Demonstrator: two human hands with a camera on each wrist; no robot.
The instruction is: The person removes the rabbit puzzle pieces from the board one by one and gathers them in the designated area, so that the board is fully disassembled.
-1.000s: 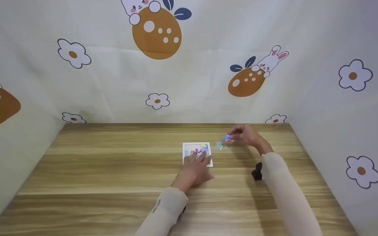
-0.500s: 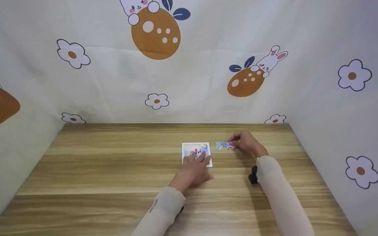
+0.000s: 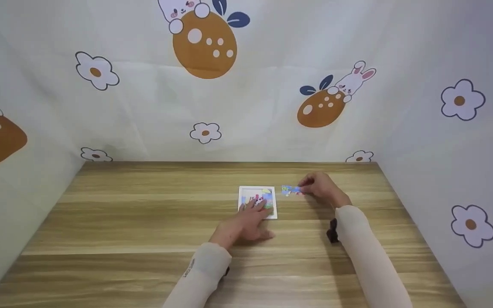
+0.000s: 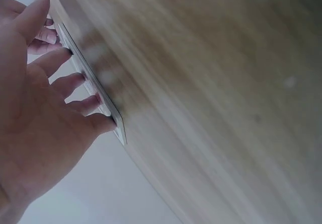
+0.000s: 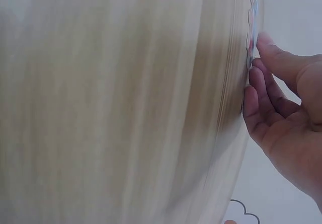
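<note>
A small white-framed jigsaw puzzle (image 3: 275, 204), with a cartoon picture partly covered by fingers, lies on the wooden table. The left hand (image 3: 248, 222) rests on its near part with fingers spread; in the left wrist view these fingertips touch the board's edge (image 4: 98, 90). Just right of the frame, several loose blue and pink puzzle pieces (image 3: 289, 190) lie joined or close together. The right hand (image 3: 321, 187) pinches the rightmost puzzle piece (image 3: 301, 191) by its right end, low at the table. In the right wrist view, thumb and fingertips (image 5: 262, 39) meet at the thin pieces' edge.
The wood-grain table (image 3: 122, 222) runs back to a pale curtain (image 3: 152, 107) printed with rabbits, fruit and flowers, which also hangs at both sides. A black wrist device (image 3: 333, 231) sits under the right sleeve.
The right hand has come down and slightly nearer, bringing its puzzle piece beside the other loose ones. The left hand's wrist has shifted a little left, its fingers still on the framed puzzle.
</note>
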